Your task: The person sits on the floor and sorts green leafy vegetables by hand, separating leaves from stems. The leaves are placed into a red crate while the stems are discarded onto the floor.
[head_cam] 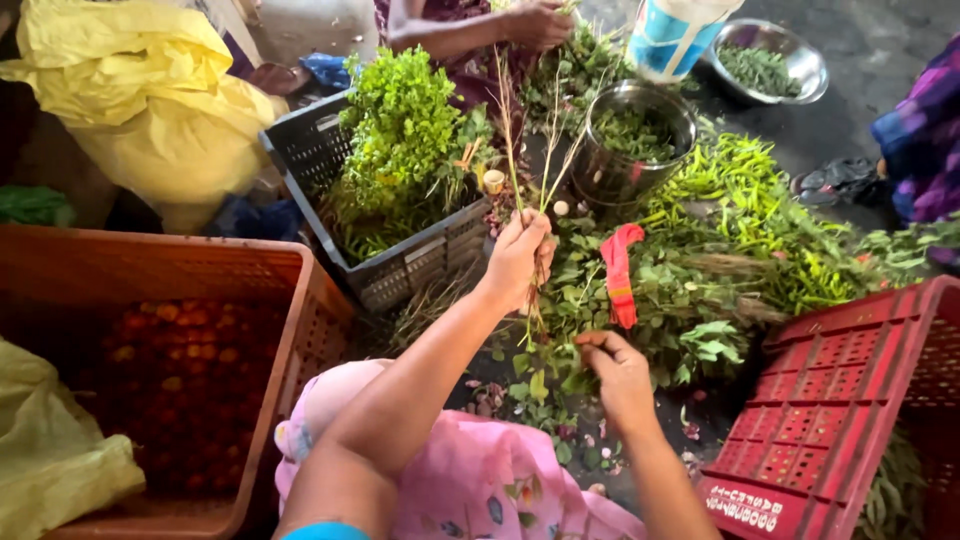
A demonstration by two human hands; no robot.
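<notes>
Orange crate (300,290) seen at lower left, red crate (850,400) at lower right, grey crate (420,255) of leafy herbs at upper centre. Heap of green leaves (690,300) spread mid-frame. Bundle of thin stems (525,150) held upright at centre, left hand (515,258) fingers clamped round it. Right hand (615,368) below, fingertips pinched together on leaves.

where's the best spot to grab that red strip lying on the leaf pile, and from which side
Probably the upper end of the red strip, pinched from above. It lies draped over the leaf pile with that end folded and raised a little, so fingers could close on it without gathering leaves. The right hand is nearest, just below it; the left hand already holds a bundle of stems.
</notes>
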